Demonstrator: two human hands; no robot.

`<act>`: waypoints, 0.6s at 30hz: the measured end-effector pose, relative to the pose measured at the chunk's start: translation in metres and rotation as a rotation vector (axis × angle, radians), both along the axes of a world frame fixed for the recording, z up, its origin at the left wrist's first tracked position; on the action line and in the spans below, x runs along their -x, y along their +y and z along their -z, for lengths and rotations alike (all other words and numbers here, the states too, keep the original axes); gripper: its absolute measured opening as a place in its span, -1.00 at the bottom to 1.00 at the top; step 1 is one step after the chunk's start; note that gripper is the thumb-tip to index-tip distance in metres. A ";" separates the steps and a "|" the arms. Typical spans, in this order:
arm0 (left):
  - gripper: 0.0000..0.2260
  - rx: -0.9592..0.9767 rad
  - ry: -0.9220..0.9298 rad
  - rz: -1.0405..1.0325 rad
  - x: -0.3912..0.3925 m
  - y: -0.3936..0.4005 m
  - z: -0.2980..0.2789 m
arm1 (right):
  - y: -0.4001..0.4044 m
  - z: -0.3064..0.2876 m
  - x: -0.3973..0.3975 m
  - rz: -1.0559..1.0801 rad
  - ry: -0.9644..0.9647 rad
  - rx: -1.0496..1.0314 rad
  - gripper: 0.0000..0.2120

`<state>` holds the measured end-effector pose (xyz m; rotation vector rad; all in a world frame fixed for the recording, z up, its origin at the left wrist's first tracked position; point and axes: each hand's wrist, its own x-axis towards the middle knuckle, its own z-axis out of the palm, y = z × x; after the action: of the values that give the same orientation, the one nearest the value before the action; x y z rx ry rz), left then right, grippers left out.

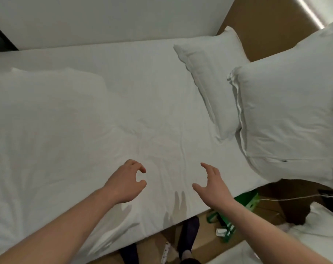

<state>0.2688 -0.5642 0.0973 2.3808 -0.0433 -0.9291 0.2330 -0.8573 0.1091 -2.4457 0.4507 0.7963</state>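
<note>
A bed with a wrinkled white sheet (108, 103) fills most of the head view. Two white pillows lie at its right end: a smaller pillow (211, 80) further back and a larger pillow (287, 115) nearer, its corner hanging past the bed's edge. My left hand (125, 182) hovers over the sheet near the front edge, its fingers loosely curled and holding nothing. My right hand (213, 185) hovers beside it with fingers spread and slightly bent, also holding nothing. A folded white duvet (38, 115) covers the left part of the bed.
A brown headboard (266, 25) stands behind the pillows. A green stool (236, 212) and a white cable (287, 198) are on the wooden floor at the right. A second white bed (318, 231) shows at the lower right. My feet (186, 237) stand by the bed's edge.
</note>
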 end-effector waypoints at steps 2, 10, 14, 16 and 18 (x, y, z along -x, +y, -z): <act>-0.66 0.010 -0.005 0.039 -0.008 -0.024 -0.004 | -0.025 -0.003 -0.003 0.028 -0.038 0.018 -0.24; -0.61 -0.031 -0.020 0.101 -0.061 -0.128 -0.007 | -0.135 0.013 -0.040 0.165 -0.175 0.047 -0.23; -0.57 -0.038 0.006 0.049 -0.097 -0.200 0.015 | -0.211 0.019 -0.073 0.152 -0.255 0.114 -0.19; -0.54 -0.052 0.029 0.042 -0.117 -0.241 0.028 | -0.255 0.018 -0.092 0.120 -0.317 0.171 -0.17; -0.50 -0.070 0.048 0.043 -0.139 -0.282 0.042 | -0.301 0.014 -0.116 0.108 -0.396 0.235 -0.16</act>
<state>0.4082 -0.8466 0.0551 2.4289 -0.0446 -1.0231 0.3494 -1.1582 0.0948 -2.6811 0.5407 0.2114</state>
